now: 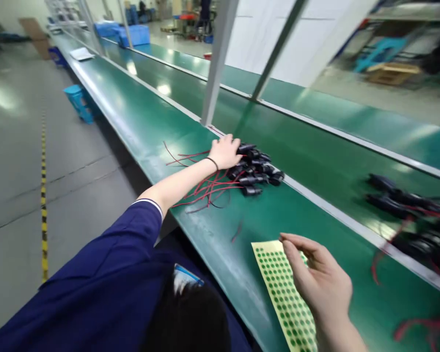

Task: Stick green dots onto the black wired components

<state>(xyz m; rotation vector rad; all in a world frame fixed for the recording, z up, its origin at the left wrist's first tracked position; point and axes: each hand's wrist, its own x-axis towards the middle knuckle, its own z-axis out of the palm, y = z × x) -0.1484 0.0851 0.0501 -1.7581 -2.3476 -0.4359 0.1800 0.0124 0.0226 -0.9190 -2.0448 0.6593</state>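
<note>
My left hand [225,151] reaches far out over the green bench [146,122] and rests on a pile of small black parts with red and black wires [254,171]; its fingers curl onto the pile, and whether it grips one part is not visible. My right hand [317,278] hovers over a yellow sheet of small green round stickers [278,288] near the front edge, thumb and forefinger pinched together at the tip. Whether a sticker sits between them is too small to tell.
A second blurred heap of black wired parts [410,220] lies at the right. A loose red wire bit [236,231] lies between pile and sheet. Metal posts [216,63] rise from the bench's middle rail. Blue bins [134,34] stand far back; a blue stool [78,101] stands on the floor at left.
</note>
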